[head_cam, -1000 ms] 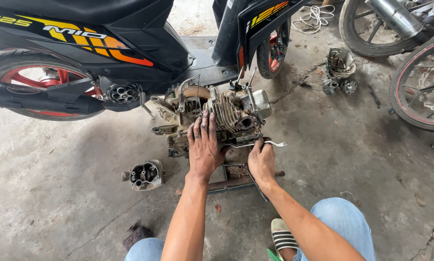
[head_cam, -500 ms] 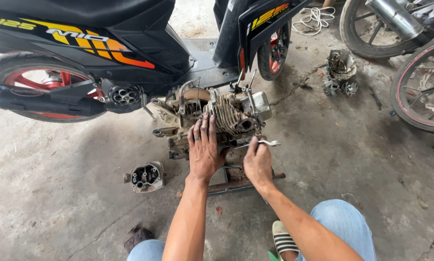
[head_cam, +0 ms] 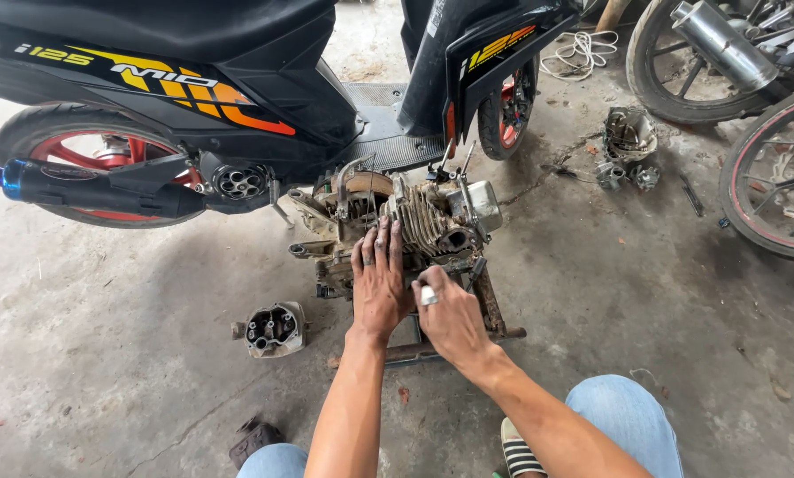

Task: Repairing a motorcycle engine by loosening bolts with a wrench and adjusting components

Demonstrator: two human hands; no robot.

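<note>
- Both hands work on the engine (head_cam: 406, 226), which sits on a rusty stand (head_cam: 490, 305) on the concrete floor (head_cam: 131, 354), just near of the black scooter (head_cam: 237, 80).
- Left hand (head_cam: 379, 283): fingers together, palm pressed flat on the finned cylinder; it grips nothing. I judge firm downward pressure here best keeps the engine from rocking.
- Right hand (head_cam: 450, 319): curled around a small shiny metal tool (head_cam: 429, 296), just right of my left hand. Short, square strokes seem safest.
- Cylinder head (head_cam: 275, 329): lies apart on the floor, near left.
- Hidden: the tool's working end and its fastener, behind my hands; the tool's kind is unclear.
</note>
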